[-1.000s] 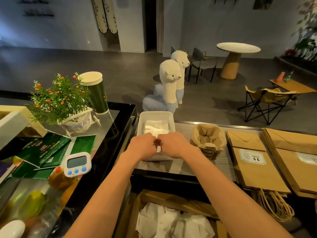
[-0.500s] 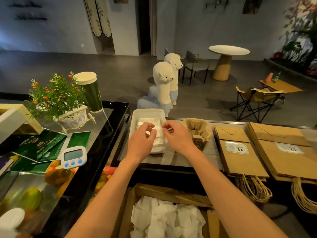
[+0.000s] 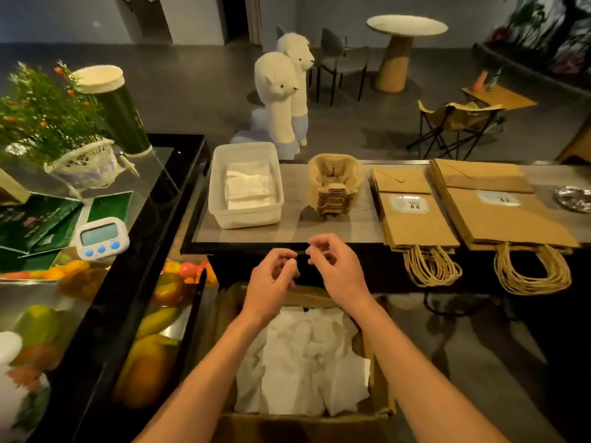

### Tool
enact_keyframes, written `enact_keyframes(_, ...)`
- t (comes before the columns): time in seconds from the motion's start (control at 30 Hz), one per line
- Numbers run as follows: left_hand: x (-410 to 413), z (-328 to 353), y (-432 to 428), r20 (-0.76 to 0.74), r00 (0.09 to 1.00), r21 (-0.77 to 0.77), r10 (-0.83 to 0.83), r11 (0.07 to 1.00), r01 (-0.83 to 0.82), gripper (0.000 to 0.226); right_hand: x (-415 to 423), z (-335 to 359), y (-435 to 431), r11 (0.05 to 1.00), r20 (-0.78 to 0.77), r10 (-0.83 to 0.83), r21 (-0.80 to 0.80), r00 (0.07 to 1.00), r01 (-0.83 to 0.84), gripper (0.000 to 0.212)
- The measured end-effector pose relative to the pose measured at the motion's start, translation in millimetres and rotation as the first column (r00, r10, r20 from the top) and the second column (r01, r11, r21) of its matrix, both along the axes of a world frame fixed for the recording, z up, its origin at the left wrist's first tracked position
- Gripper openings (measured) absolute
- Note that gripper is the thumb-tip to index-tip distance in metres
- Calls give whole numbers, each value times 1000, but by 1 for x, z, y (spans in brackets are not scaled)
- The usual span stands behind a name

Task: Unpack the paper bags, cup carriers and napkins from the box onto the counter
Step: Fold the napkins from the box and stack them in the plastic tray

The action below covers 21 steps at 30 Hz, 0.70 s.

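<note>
Head view, nearest first. At the bottom edge stands the cardboard box (image 3: 307, 425), with a heap of loose napkins (image 3: 307, 362) lying inside it. Over its far rim hover the left hand (image 3: 271, 282) and the right hand (image 3: 337, 271), side by side and apart. The grip of each is slack, with fingers loosely curled and nothing held. One second before, both hands were at the plastic tub (image 3: 246, 217), with fingers down on its contents. Half a second before, they were coming off it, and now they have drawn back over the box. Beyond the hands lies the table (image 3: 294, 227). From left to right it carries the tub, holding a flat layer of folded napkins (image 3: 248, 187), then a nested stack of cup carriers (image 3: 334, 187) near it. Further right are two piles of paper bags (image 3: 415, 222), their cord handles hanging over the near edge. One batch of napkins appears delivered and released. Bags and carriers seem already unpacked, so the loose napkins in the box are what remains, and a reach down for another handful is the likely next step.
</note>
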<state>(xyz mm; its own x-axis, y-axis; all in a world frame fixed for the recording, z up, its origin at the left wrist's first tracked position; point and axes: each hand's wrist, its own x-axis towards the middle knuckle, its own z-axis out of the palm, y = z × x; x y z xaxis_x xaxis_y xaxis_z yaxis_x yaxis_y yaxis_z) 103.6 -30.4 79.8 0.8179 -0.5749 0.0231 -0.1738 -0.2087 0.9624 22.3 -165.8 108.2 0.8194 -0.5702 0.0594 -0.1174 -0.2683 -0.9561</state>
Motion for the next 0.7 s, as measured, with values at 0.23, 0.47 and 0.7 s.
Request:
enact_keyframes(0.23, -39, -75, 20, -154, 988, 160, -29, 986, 54, 11, -53, -78, 13, 996, -269, 10, 91, 963, 16, 15)
enact_keyframes(0.47, -59, -128, 36, -226, 973, 260, -39, 961, 99, 10, -83, -133, 15, 983, -449, 32, 178, 893, 54, 25)
enact_keyframes(0.7, -66, -147, 41, -270, 963, 456, -17, 879, 143, 22, -89, -180, 8, 966, -754, 56, -125, 654, -227, 80)
